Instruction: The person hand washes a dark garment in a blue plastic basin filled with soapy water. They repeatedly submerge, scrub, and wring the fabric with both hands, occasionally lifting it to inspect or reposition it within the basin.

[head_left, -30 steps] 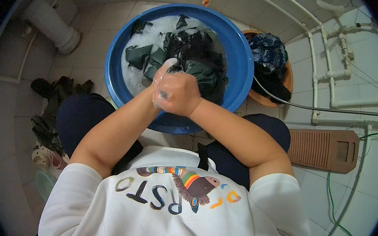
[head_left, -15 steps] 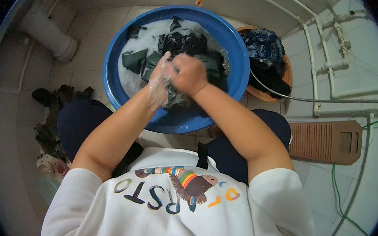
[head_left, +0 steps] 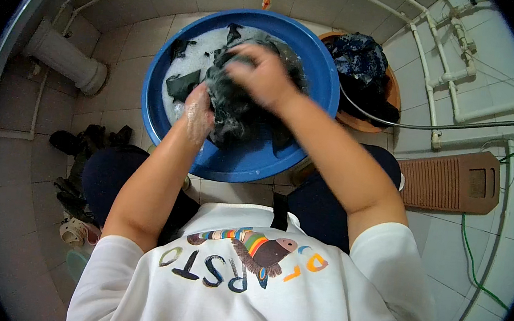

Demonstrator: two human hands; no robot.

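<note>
A large blue basin (head_left: 151, 98) holds soapy water with white suds (head_left: 209, 41) and dark green wet clothing (head_left: 237, 112). My left hand (head_left: 199, 106), wet and foamy, grips a bunched part of this clothing at the basin's near left. My right hand (head_left: 265, 78) is over the same clothing, slightly blurred, its fingers apart and the palm turned down. Whether its fingertips touch the cloth is hard to see. Another fold of dark green cloth (head_left: 182, 85) pokes out of the suds at the left.
An orange-brown basin (head_left: 394, 93) with dark clothes (head_left: 359, 62) stands at the right, a hose (head_left: 446, 127) crossing it. A brown washboard (head_left: 447, 182) lies beside my right knee. Dark clothing (head_left: 87, 156) and pale clogs (head_left: 72, 231) are at the left. White pipes (head_left: 429, 78) line the wall.
My hands were close together over the basin; now the right one has lifted away with its fingers spread. The dark green clothing is bunched higher beside my left hand.
</note>
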